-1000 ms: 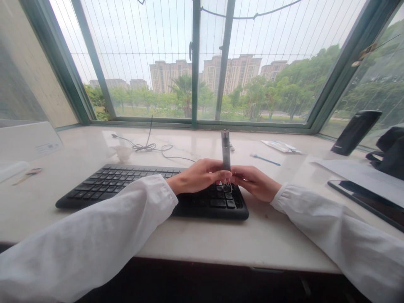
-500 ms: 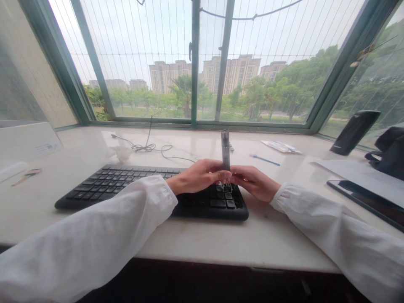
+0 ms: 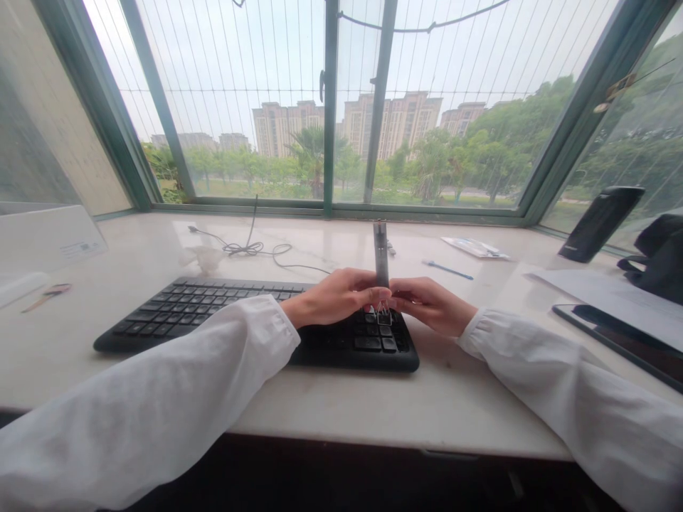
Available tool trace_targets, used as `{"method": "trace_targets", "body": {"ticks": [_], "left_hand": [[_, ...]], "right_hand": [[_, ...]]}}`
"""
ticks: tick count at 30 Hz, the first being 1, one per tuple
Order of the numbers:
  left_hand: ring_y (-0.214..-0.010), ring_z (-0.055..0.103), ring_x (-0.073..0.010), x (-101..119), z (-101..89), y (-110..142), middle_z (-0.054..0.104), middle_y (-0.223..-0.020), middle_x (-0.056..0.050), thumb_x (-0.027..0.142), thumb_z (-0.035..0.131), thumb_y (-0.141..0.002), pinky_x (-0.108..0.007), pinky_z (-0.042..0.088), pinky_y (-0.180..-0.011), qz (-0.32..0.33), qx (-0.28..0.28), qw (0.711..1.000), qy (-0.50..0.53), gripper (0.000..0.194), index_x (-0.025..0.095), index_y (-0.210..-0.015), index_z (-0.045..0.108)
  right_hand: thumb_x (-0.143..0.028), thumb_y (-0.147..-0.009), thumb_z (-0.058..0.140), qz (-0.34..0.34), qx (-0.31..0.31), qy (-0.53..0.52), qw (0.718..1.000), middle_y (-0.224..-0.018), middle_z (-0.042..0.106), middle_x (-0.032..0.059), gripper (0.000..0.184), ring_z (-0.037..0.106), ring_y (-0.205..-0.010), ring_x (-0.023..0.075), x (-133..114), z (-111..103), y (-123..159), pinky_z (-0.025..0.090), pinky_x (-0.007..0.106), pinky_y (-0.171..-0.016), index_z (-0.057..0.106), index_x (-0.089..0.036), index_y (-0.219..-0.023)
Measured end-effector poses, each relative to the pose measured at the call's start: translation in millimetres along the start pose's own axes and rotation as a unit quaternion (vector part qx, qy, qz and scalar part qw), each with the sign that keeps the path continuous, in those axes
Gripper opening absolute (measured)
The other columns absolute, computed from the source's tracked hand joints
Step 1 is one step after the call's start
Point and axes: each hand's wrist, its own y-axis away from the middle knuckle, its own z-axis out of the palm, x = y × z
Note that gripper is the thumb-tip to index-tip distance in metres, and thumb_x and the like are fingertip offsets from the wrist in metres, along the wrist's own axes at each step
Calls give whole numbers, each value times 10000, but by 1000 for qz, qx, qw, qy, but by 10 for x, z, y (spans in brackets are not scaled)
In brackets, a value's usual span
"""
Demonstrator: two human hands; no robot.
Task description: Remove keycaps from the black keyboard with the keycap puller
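Observation:
A black keyboard (image 3: 176,309) lies on the pale counter. Above its right end a dark keycap puller (image 3: 380,249) stands upright, with its thin wire loops down at the keys of the number pad. My left hand (image 3: 339,295) is closed on the lower part of the puller, thumb in front. From the other side, the fingers of my right hand (image 3: 435,304) pinch close to the base of the handle, by the wires. Whether the loops grip a keycap is too small to tell. My left hand and sleeve cover part of the keyboard.
A coiled cable (image 3: 248,249) lies behind the keyboard. Right of the puller are a thin blue stick (image 3: 449,270), a flat packet (image 3: 474,247), a paper sheet (image 3: 613,295) and a phone (image 3: 624,334). A small brush (image 3: 48,296) rests at left. The window stands behind.

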Motion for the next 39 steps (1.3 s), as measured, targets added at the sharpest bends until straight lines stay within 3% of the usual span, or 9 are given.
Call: {"method": "trace_targets", "body": {"ticks": [7, 12, 19, 27, 33, 39], "left_hand": [[-753, 538, -124, -3, -8, -3, 605, -802, -12, 400, 519, -925, -239, 427, -709, 1, -16, 1000, 2, 300, 130, -851, 625], [-719, 534, -116, 18, -9, 4, 610, -772, -7, 413, 533, -917, -233, 420, -688, -12, 0, 1000, -21, 319, 128, -808, 625], [-700, 510, -110, 6, 2, -5, 567, -744, 6, 418, 509, -927, -222, 401, -655, -5, -1, 1000, -20, 325, 132, -790, 581], [-729, 546, -119, 131, -42, 38, 647, -829, -1, 400, 496, -940, -224, 404, -679, 3, -30, 996, -90, 297, 149, -923, 652], [-699, 548, -120, 178, -66, 65, 635, -776, -3, 433, 503, -940, -220, 398, -637, -8, -38, 991, -127, 322, 153, -938, 661], [-675, 549, -105, 175, -54, 79, 637, -778, 12, 405, 533, -933, -208, 392, -602, 0, -40, 987, -154, 259, 171, -927, 644]], "right_hand": [[-488, -898, 568, -3, -56, -27, 998, -760, 591, 26, 383, 474, -651, 116, -57, -87, 10, 386, 238, -583, 635, -114, -948], [-435, -931, 531, -17, -49, 12, 999, -769, 634, 41, 340, 501, -644, 115, -32, -63, -9, 422, 242, -615, 651, -118, -906], [-418, -969, 469, -45, -59, 5, 997, -948, 684, 90, 337, 623, -827, 157, -40, -52, -23, 496, 265, -752, 650, -139, -1020], [-394, -942, 531, -59, -60, 71, 994, -795, 622, 44, 275, 519, -670, 124, -21, -58, -23, 463, 253, -661, 631, -139, -930], [-376, -943, 537, -48, -60, 73, 994, -831, 633, 51, 263, 539, -697, 129, -30, -67, -15, 466, 258, -683, 642, -136, -967], [-394, -944, 529, -54, -45, 107, 992, -804, 623, 56, 297, 529, -680, 130, -62, -73, -7, 457, 260, -675, 650, -133, -875]]}}
